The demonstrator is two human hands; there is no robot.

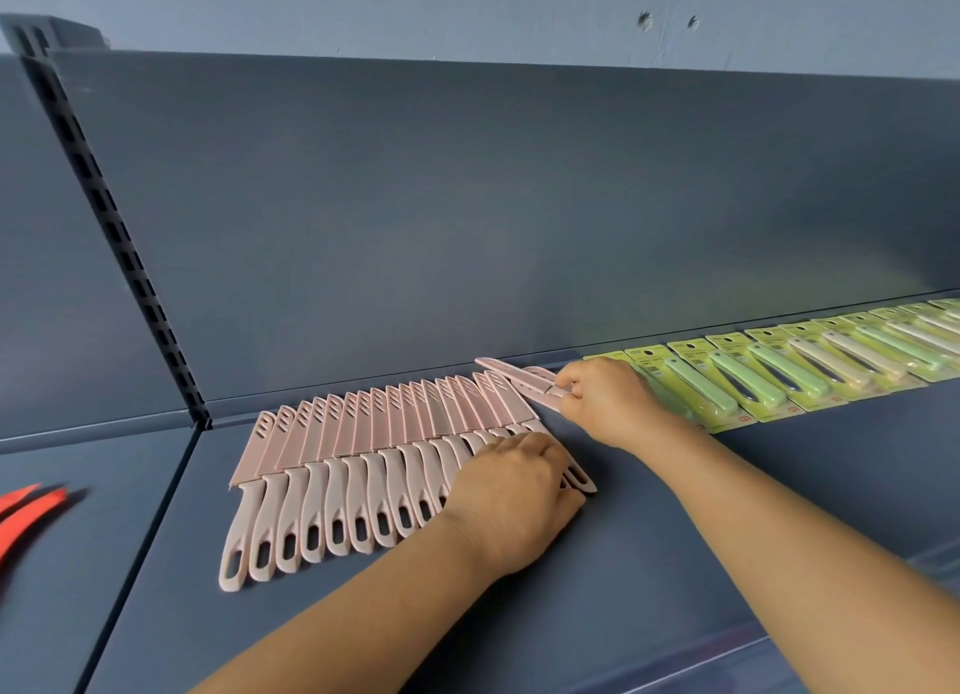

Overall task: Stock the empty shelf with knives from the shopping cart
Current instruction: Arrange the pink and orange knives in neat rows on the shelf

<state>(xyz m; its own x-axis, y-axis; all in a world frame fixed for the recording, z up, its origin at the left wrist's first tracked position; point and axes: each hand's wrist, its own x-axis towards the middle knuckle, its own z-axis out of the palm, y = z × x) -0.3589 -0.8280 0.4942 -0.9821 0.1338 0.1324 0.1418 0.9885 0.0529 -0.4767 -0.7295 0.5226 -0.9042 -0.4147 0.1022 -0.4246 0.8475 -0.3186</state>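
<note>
A row of several pink sheathed knives (332, 465) lies overlapped on the dark grey shelf (649, 527), blades toward the back panel. My left hand (514, 496) rests on the handles at the row's right end, fingers curled over the last knife. My right hand (608, 400) grips a small bundle of pink knives (511, 374) by the handles, their sheathed blades pointing left just above the row's far right end. The shopping cart is out of view.
A row of green carded knives (810, 368) runs along the shelf's back to the right. Red-orange items (26, 511) lie on the neighbouring shelf at left. A slotted upright (119, 246) divides the two bays. The back panel (467, 200) rises behind.
</note>
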